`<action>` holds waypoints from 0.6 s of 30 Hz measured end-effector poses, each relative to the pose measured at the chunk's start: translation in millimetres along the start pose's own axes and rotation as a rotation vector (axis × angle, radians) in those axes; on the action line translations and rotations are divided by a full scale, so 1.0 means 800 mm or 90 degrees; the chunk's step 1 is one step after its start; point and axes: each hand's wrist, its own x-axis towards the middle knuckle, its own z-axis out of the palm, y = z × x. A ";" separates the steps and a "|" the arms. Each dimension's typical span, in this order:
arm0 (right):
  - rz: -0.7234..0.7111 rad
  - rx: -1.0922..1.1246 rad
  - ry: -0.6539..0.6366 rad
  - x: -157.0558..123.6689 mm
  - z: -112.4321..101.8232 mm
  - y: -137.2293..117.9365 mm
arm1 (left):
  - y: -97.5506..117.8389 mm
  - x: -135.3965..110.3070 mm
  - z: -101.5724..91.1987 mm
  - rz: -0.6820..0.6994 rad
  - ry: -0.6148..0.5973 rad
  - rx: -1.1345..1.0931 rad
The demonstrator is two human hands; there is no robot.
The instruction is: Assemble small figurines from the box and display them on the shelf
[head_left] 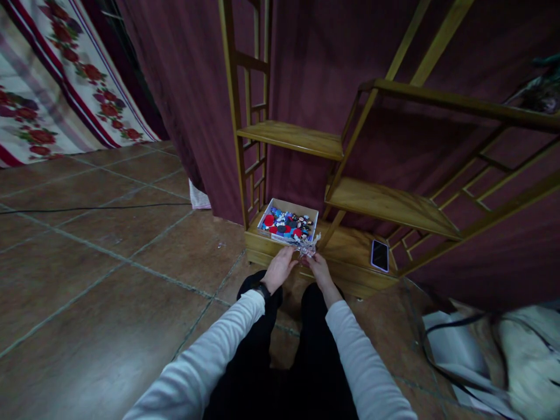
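A crinkled, see-through plastic wrapper (308,246) sits between my two hands, just in front of the box. My left hand (280,270), with a dark watch on the wrist, has its fingers closed at the wrapper's left side. At its right side, my right hand (320,270) pinches the wrapper too. Whether anything lies inside the plastic is too small to make out. Behind it, a shallow open box (315,217) on the low wooden base holds many small colourful figures (286,224) in red, blue, black and white.
A wooden shelf unit (293,139) rises around the box, with staggered boards (389,204) to the right. A phone (380,255) lies on the base. Bags (525,350) rest on the floor at right. A thin cable (96,208) crosses the tiles at left.
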 end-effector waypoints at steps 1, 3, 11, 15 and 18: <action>0.001 0.006 0.004 0.001 0.000 0.001 | 0.000 0.001 -0.001 0.006 -0.006 0.001; 0.001 0.012 0.004 0.003 0.000 0.003 | 0.000 0.002 -0.004 0.010 -0.015 0.012; -0.007 -0.009 0.003 0.015 -0.002 0.017 | -0.003 0.005 -0.015 0.029 -0.073 0.174; 0.031 0.004 0.013 0.019 0.001 0.022 | -0.001 0.006 -0.019 0.056 -0.102 0.253; 0.053 0.030 0.018 0.020 0.003 0.025 | 0.002 0.006 -0.020 0.064 -0.113 0.305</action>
